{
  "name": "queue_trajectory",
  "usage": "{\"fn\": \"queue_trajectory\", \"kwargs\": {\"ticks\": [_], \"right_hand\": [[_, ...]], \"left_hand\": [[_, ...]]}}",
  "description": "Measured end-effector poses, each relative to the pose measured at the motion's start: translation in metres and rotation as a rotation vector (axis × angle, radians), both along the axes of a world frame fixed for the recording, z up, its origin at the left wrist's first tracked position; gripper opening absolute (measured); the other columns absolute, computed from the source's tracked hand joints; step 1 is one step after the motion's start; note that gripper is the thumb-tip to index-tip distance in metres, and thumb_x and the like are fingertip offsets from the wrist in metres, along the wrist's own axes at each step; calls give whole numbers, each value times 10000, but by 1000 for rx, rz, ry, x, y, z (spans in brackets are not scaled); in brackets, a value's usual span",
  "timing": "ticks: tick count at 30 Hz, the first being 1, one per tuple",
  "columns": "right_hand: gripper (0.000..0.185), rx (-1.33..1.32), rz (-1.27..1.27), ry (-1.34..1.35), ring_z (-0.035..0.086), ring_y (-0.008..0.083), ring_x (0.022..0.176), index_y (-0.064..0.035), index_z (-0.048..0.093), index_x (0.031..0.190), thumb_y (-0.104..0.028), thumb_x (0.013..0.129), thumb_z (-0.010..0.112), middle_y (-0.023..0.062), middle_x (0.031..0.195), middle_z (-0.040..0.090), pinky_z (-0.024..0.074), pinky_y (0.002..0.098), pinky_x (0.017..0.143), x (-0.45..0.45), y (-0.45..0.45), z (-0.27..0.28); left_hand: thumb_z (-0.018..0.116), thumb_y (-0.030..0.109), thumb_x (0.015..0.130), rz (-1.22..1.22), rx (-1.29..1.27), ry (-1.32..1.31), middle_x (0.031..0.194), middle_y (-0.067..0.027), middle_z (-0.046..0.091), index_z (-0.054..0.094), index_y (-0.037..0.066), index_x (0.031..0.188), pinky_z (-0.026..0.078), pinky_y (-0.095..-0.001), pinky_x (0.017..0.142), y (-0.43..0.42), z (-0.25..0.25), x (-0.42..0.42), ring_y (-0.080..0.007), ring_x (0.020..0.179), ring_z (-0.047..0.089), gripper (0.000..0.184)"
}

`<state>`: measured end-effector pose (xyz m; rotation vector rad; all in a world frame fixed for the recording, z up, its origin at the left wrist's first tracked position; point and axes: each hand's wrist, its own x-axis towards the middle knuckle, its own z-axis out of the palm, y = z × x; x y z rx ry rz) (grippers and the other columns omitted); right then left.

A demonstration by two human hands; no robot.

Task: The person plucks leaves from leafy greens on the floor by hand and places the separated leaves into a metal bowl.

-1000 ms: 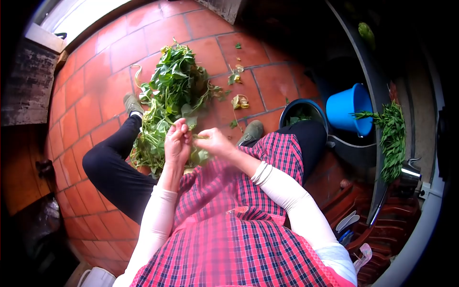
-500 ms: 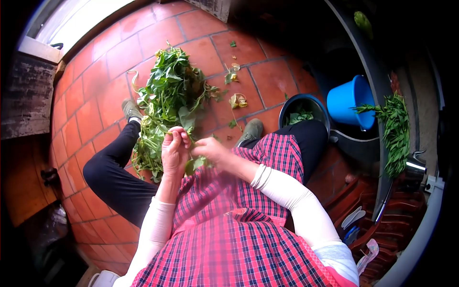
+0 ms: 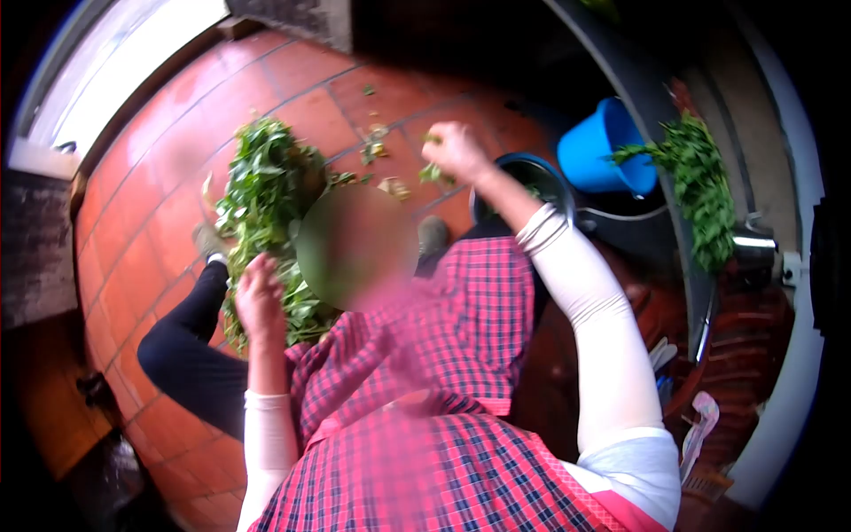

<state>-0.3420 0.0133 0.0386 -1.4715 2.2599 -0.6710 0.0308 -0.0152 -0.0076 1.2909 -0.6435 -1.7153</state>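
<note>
Leafy green stems (image 3: 261, 191) lie in a long heap on the tiled floor between my legs. My left hand (image 3: 260, 297) is over the near part of the heap, fingers curled and blurred; whether it holds a stem I cannot make out. My right hand (image 3: 456, 152) is raised over the floor, closed on a small green sprig (image 3: 434, 174) that hangs below the fingers. Just right of and below that hand stands a dark round basin (image 3: 557, 188), partly hidden by my forearm, with some green leaves in it.
A blue bucket (image 3: 589, 151) leans beyond the basin. Another bunch of greens (image 3: 700, 191) hangs over a dark curved edge at the right, by a metal vessel (image 3: 753, 248). Yellowed leaf scraps (image 3: 376, 144) lie on the tiles.
My right hand has moved away from my left, up and right toward the basin, with the sprig. My left hand has shifted left and down. The view has turned, so the surroundings sit further left.
</note>
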Motion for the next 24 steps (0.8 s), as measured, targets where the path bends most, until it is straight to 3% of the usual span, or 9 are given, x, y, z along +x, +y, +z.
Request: {"fn": "queue_trajectory", "kwargs": {"ticks": [2, 3, 5, 7, 9, 11, 15, 19, 24], "right_hand": [[238, -6, -12, 28, 602, 276, 595, -41, 622, 748, -268, 696, 571, 164, 644, 588, 460, 370, 547, -55, 19, 42], [237, 9, -20, -1, 598, 280, 592, -47, 624, 759, -269, 697, 571, 165, 638, 580, 455, 363, 548, -80, 30, 52], [255, 38, -17, 72, 573, 274, 578, -31, 591, 742, -284, 713, 584, 155, 616, 549, 430, 363, 545, -129, 60, 19], [266, 96, -75, 46, 548, 288, 573, -25, 569, 722, -289, 726, 603, 167, 627, 546, 418, 380, 543, -150, 95, -23], [302, 277, -127, 101, 611, 322, 769, -75, 634, 887, -328, 722, 616, 166, 822, 628, 472, 399, 666, -167, 128, -84], [509, 550, -254, 42, 558, 328, 1008, -90, 584, 1100, -377, 690, 676, 202, 1054, 588, 454, 383, 835, -182, 152, -144], [1054, 731, -329, -82, 246, 385, 1294, -114, 133, 1412, -409, 613, 753, 293, 1402, 174, 279, 368, 1045, -189, 194, -208], [761, 411, -206, 56, 395, 377, 1193, -80, 324, 1345, -253, 703, 695, 248, 1328, 348, 353, 389, 971, -178, 197, -166], [367, 377, -190, -62, 559, 319, 999, -23, 599, 1062, -168, 732, 670, 179, 1061, 579, 443, 338, 860, -157, 193, -100]], "left_hand": [[589, 168, 859, -63, 63, 5, 728, 12, 498, 534, 42, 863, 354, -197, 463, -8, -59, 50, -66, 573, 436, 138], [610, 152, 833, -85, 251, -397, 687, -2, 493, 509, 62, 741, 389, -235, 474, -9, -69, 62, -103, 560, 450, 163], [691, 218, 726, -1182, -423, -1434, 688, -104, 569, 604, -60, 827, 479, -324, 584, -8, -104, 115, -207, 592, 547, 308], [727, 285, 669, -635, 325, -1567, 953, -173, 617, 605, -20, 1002, 458, -376, 829, -6, -124, 103, -317, 900, 592, 468], [728, 266, 668, -576, -125, -1836, 1042, -172, 592, 595, 3, 1048, 443, -379, 857, 17, -75, 52, -325, 995, 551, 481], [713, 248, 685, -700, -409, -1516, 1040, -176, 584, 599, 14, 1051, 427, -380, 872, 0, -106, 56, -332, 1013, 533, 449], [648, 170, 740, -794, -396, -1094, 914, -138, 616, 657, 49, 886, 446, -373, 792, -45, -148, -27, -308, 887, 575, 190], [671, 240, 729, -782, -728, -1472, 841, -136, 539, 601, 41, 815, 444, -402, 765, -88, -187, -112, -320, 851, 523, 228], [684, 254, 706, -893, -315, -1462, 862, -159, 594, 621, 45, 814, 466, -419, 719, -118, -234, -119, -331, 799, 565, 243]]}}
